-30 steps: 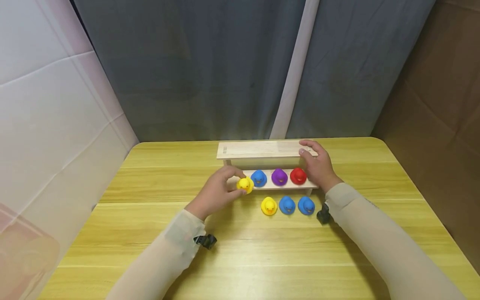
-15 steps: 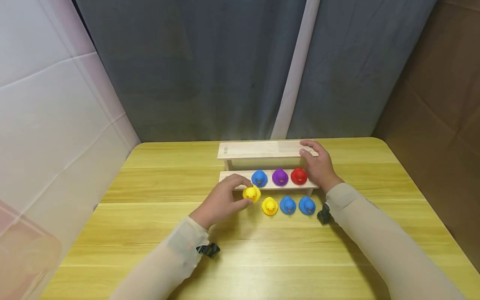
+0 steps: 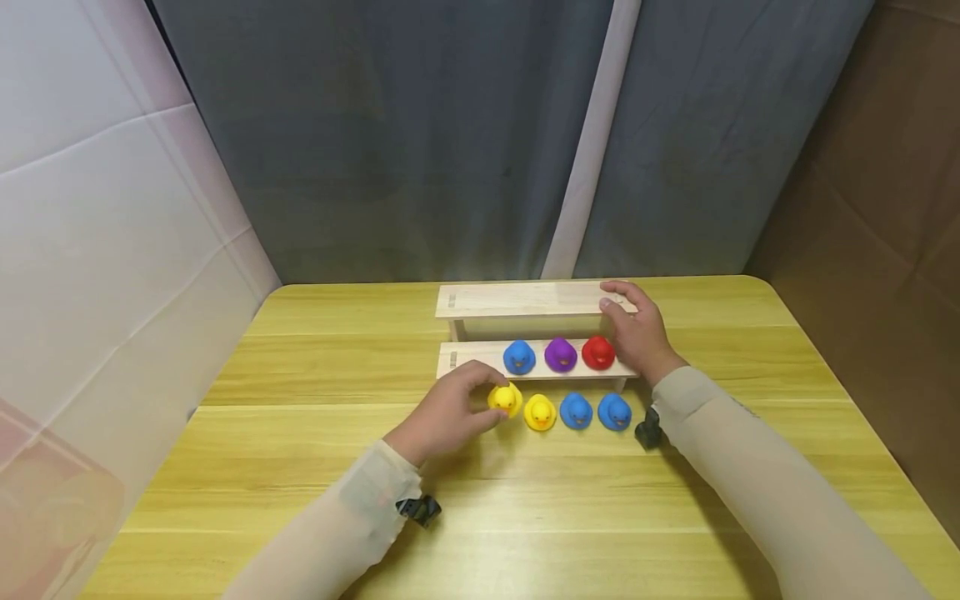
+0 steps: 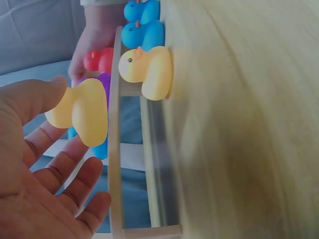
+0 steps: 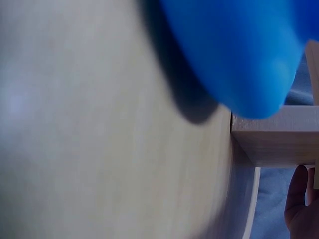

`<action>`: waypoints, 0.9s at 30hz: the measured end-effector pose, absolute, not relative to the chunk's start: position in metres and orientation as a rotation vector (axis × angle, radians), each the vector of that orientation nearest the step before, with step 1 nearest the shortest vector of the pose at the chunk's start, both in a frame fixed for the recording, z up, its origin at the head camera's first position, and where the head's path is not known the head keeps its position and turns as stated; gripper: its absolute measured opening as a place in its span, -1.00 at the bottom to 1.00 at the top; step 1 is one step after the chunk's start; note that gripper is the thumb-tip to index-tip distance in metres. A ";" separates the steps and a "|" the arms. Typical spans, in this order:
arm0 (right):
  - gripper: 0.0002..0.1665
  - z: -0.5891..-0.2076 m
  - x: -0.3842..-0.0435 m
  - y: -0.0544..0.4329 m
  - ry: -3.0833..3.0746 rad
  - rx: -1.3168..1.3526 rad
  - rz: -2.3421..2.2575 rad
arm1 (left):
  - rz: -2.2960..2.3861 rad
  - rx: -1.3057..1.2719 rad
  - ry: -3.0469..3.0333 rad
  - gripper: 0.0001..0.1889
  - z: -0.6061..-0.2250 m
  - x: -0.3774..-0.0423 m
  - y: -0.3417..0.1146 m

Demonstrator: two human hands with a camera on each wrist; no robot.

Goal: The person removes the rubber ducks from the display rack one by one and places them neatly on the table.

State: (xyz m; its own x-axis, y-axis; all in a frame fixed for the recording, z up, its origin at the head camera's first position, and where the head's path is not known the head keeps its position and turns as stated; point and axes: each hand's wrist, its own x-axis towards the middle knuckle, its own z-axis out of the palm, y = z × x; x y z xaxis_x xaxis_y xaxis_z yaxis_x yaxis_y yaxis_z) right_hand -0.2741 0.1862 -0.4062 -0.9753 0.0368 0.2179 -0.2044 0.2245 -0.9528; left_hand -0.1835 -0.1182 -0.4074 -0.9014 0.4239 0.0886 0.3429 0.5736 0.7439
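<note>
My left hand (image 3: 448, 412) pinches a yellow rubber duck (image 3: 506, 400) between thumb and fingers, just in front of the wooden two-tier stand (image 3: 480, 354). In the left wrist view the held duck (image 4: 89, 113) hangs off the table surface, its other side hidden. Right beside it on the table stands a second yellow duck (image 3: 540, 412), then two blue ducks (image 3: 576, 411) in a row. Blue (image 3: 519, 357), purple (image 3: 561, 355) and red (image 3: 598, 353) ducks sit on the lower tier. My right hand (image 3: 643, 337) holds the right end of the upper tier (image 3: 525, 299).
The wooden table (image 3: 315, 433) extends to both sides and toward me. A grey curtain (image 3: 375, 150) hangs behind it, with a white sheet (image 3: 112, 208) at left and a brown panel (image 3: 870, 208) at right. One blue duck (image 5: 239, 59) looms close in the right wrist view.
My left hand has brought the yellow duck from the left part of the lower tier forward and slightly right, down beside the front row. The right hand stays on the stand.
</note>
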 end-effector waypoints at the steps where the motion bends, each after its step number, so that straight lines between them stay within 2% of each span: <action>1: -0.55 -0.406 -0.274 0.186 -2.299 0.160 1.835 | 1.241 0.662 2.693 -0.72 -0.409 -0.184 -0.118; 27: -0.53 -0.407 -0.274 0.186 -2.306 0.169 1.835 | 1.177 0.727 2.657 -0.74 -0.431 -0.189 -0.119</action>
